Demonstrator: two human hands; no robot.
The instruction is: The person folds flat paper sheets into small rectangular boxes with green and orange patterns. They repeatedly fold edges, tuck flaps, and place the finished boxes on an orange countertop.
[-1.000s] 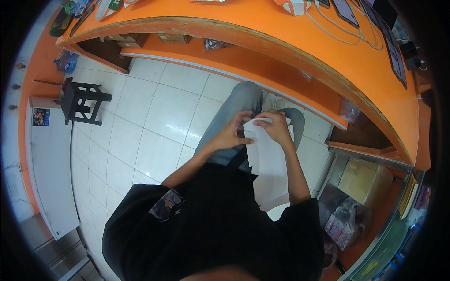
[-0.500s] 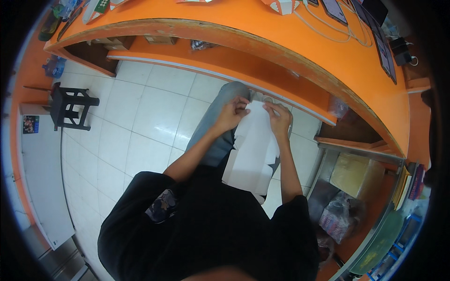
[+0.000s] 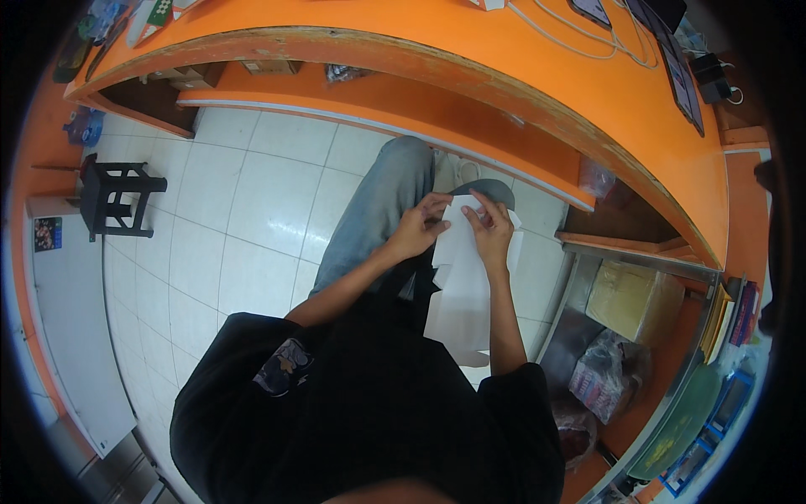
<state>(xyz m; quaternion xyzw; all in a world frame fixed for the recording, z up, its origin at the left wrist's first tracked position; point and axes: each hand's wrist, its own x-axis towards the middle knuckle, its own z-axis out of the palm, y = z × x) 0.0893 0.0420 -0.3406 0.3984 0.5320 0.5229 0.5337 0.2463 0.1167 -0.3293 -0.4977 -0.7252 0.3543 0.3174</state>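
A white die-cut cardboard sheet (image 3: 460, 290), with notched edges, lies over my lap and reaches toward my knees. My left hand (image 3: 417, 231) pinches its far left corner between thumb and fingers. At the far right part of the same sheet, my right hand (image 3: 492, 228) grips with the thumb bent inward and the fingers curled over the top edge. The lower end of the cardboard rests against my black shirt, and my right forearm covers some of its right side.
An orange curved counter (image 3: 420, 27) runs ahead, with phones (image 3: 593, 12) and cables on top. Below it is a shelf holding small boxes (image 3: 270, 67). A black stool (image 3: 123, 197) stands left on the tiled floor. At right, a metal-edged shelf holds a wrapped yellowish block (image 3: 634, 301).
Both hands have shifted slightly nearer to me with the cardboard. My right hand has turned inward over its far edge, and the sheet's right side has swung outward.
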